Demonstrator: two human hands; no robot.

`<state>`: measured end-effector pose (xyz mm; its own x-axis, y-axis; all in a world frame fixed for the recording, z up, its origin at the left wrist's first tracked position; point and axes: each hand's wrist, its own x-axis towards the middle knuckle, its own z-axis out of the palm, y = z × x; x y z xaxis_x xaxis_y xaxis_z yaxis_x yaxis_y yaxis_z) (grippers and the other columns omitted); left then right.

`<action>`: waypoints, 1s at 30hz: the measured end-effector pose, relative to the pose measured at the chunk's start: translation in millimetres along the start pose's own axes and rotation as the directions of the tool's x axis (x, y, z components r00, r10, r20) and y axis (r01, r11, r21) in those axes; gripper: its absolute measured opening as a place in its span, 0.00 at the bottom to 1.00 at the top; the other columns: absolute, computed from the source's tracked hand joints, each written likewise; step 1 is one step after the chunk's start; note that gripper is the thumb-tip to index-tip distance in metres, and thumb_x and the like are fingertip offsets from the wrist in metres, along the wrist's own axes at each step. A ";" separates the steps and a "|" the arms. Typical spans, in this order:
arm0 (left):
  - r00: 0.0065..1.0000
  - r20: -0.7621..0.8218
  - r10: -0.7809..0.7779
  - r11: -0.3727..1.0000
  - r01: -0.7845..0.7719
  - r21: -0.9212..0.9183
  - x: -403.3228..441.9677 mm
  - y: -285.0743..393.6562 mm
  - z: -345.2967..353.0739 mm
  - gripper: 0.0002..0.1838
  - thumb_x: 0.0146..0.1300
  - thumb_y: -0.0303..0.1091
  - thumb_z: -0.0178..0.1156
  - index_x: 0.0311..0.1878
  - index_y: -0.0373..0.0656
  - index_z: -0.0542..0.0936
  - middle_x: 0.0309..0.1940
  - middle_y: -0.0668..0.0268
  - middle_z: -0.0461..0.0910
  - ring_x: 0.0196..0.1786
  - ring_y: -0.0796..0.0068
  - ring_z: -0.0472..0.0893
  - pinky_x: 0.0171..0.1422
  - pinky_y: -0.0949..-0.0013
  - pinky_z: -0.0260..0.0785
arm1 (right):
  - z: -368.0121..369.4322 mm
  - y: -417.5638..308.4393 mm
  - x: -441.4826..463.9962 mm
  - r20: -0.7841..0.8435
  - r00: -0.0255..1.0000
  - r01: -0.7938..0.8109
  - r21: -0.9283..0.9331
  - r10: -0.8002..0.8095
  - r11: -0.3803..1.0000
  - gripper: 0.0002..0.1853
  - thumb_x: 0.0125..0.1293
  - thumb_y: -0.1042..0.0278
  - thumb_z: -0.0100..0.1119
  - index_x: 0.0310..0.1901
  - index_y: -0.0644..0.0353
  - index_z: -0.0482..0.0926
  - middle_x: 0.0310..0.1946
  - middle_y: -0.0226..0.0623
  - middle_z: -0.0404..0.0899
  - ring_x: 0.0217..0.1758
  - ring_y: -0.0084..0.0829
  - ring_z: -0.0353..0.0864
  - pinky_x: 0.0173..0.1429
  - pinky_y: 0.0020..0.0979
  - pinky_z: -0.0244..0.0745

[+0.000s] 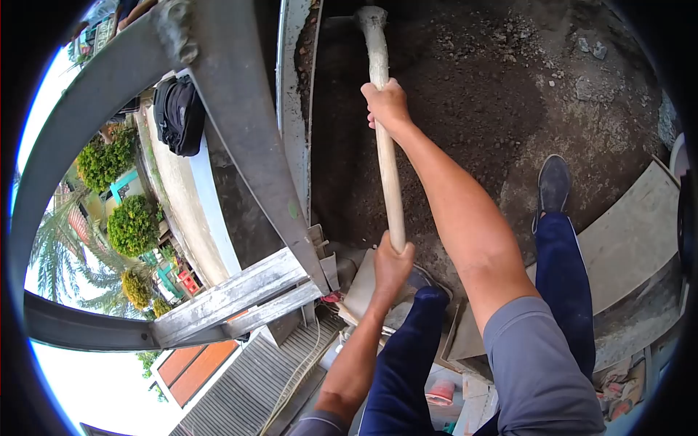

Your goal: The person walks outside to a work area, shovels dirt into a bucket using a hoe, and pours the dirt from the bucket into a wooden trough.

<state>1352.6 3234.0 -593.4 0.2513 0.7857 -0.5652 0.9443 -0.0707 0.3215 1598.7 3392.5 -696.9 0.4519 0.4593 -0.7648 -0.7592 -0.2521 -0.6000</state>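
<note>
A long pale wooden handle (390,185) of what looks like a hoe runs up the middle of the view. My right hand (388,104) is wrapped round its upper part, below the thick, flared end (372,18). Lower down, close to the butt, my left hand (393,260) grips the same handle. The tool's metal head is mostly lost in dark shadow at the top edge. Dark loose soil (458,123) spreads beneath and to the right of the handle.
Left of the soil stand a grey metal post (297,109) and a curved frame (240,94). A black backpack (179,116) lies beyond. My shoe (554,185) rests on the dirt near a slab (629,225). Rubble (592,49) lies at upper right.
</note>
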 end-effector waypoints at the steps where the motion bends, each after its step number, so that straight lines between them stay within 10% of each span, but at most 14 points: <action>1: 0.999 0.000 -0.045 0.998 0.045 -0.034 -15.9 16.0 6.3 0.15 0.62 0.38 0.66 0.43 0.38 0.76 0.29 0.41 0.83 0.41 0.33 0.85 0.44 0.43 0.77 | -4.7 0.9 -3.5 0.027 0.999 -0.025 -0.052 0.027 0.998 0.19 0.66 0.58 0.62 0.50 0.64 0.71 0.26 0.35 0.76 0.20 0.27 0.78 0.24 0.34 0.81; 9: 0.995 0.096 -0.007 0.999 0.003 0.043 -162.5 28.8 38.8 0.16 0.60 0.39 0.69 0.42 0.38 0.75 0.24 0.41 0.82 0.32 0.36 0.85 0.38 0.42 0.79 | -103.7 -5.1 -119.3 0.073 0.988 -0.133 -0.007 0.133 0.991 0.18 0.70 0.60 0.62 0.51 0.64 0.70 0.25 0.33 0.75 0.19 0.24 0.76 0.22 0.32 0.78; 17: 0.997 0.042 0.071 0.966 -0.079 0.244 -39.7 55.2 -16.7 0.18 0.62 0.41 0.69 0.43 0.39 0.74 0.27 0.42 0.84 0.34 0.34 0.85 0.41 0.39 0.78 | -58.6 -46.7 -36.0 0.036 0.994 0.095 0.234 -0.106 0.968 0.19 0.69 0.61 0.63 0.51 0.67 0.71 0.27 0.38 0.76 0.21 0.27 0.78 0.24 0.33 0.80; 22: 0.998 0.006 -0.059 0.971 0.056 0.233 -51.9 58.0 -5.5 0.18 0.63 0.40 0.67 0.44 0.36 0.75 0.28 0.39 0.84 0.37 0.32 0.85 0.43 0.40 0.78 | -21.5 9.0 -17.4 0.152 0.982 -0.122 0.052 0.113 0.991 0.23 0.68 0.57 0.63 0.54 0.68 0.72 0.31 0.39 0.77 0.25 0.29 0.78 0.27 0.36 0.83; 30: 0.925 0.089 -0.370 0.849 0.375 -0.373 -112.0 74.6 35.3 0.18 0.67 0.36 0.65 0.43 0.26 0.75 0.29 0.40 0.83 0.35 0.51 0.87 0.43 0.54 0.76 | 11.0 64.8 -53.9 0.291 0.908 -0.155 -0.432 0.300 0.888 0.22 0.67 0.60 0.61 0.54 0.70 0.74 0.29 0.41 0.79 0.21 0.31 0.80 0.25 0.37 0.83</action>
<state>1402.4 3119.0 -532.9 -0.0980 0.6981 -0.7093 0.8165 0.4638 0.3438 1520.0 3360.7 -692.0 0.0463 0.5894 -0.8065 -0.5419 -0.6635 -0.5159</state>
